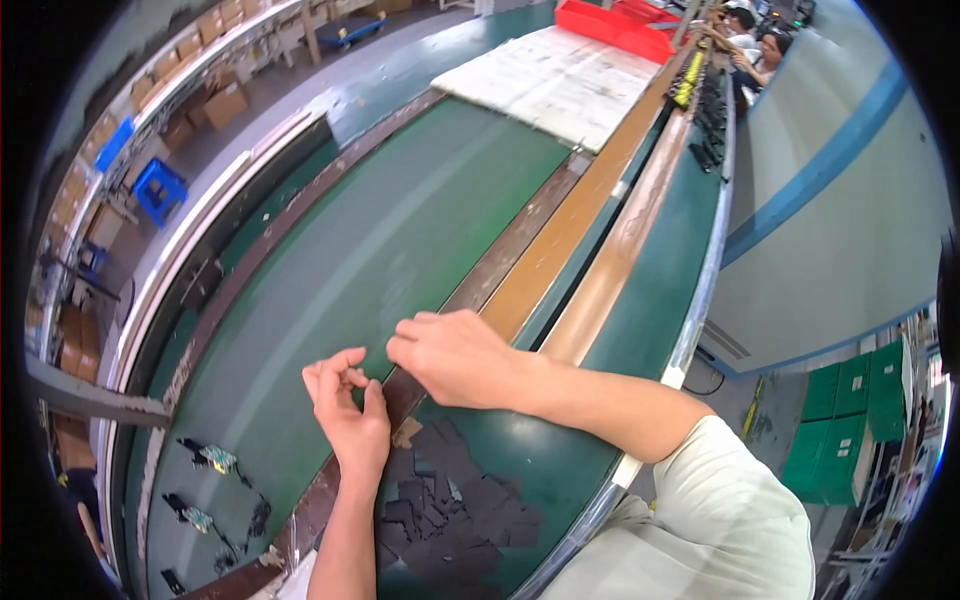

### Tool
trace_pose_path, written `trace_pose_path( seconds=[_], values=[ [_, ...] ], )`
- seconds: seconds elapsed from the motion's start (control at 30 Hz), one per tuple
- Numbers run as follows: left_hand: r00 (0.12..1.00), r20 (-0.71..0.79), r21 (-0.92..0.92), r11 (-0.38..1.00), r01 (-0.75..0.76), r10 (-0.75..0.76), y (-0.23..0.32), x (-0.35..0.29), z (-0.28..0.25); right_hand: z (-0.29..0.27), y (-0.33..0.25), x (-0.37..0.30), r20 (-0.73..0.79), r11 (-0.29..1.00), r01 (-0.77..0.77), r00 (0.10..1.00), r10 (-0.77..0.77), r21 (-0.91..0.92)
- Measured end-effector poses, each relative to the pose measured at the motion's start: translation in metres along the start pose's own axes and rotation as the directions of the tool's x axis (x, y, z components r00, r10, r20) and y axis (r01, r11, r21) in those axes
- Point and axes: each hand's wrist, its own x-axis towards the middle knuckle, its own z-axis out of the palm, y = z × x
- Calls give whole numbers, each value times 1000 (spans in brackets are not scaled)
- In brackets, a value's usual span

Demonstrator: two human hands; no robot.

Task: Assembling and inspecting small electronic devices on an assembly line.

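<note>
My right hand (447,356) reaches across from the right and is closed, its fingertips turned inward; whatever it may hold is hidden. Left of it, over the brown rail (410,395), my left hand (347,412) has loosely bent fingers and a raised thumb standing apart. Nothing shows between them, and the two hands do not touch. Below, a loose pile of thin black pieces (450,510), many of them square, lies on the green tabletop (560,450). A small tan scrap (407,432) sits at the pile's upper edge.
Small circuit boards with black wires (215,457) lie at the near left of the green conveyor belt (340,260). Farther off are a white board (550,75), a red tray (615,30) and black parts (710,110). Co-workers (770,55) are at the far right end.
</note>
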Motion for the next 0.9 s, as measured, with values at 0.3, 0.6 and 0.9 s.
trace_pose_path(
  seconds=[0.3,0.6,0.9],
  values=[
    [975,19,-362,908,212,-220,-1,-1,8,3,4,-3,44,998,38,998,-41,53],
    [982,-20,-419,893,164,-189,-4,-1,5,1,-5,-4,75,991,58,995,-67,117],
    [993,-66,-178,981,82,-95,2,3,2,-2,-11,-4,86,991,79,992,-88,109]
  ],
)
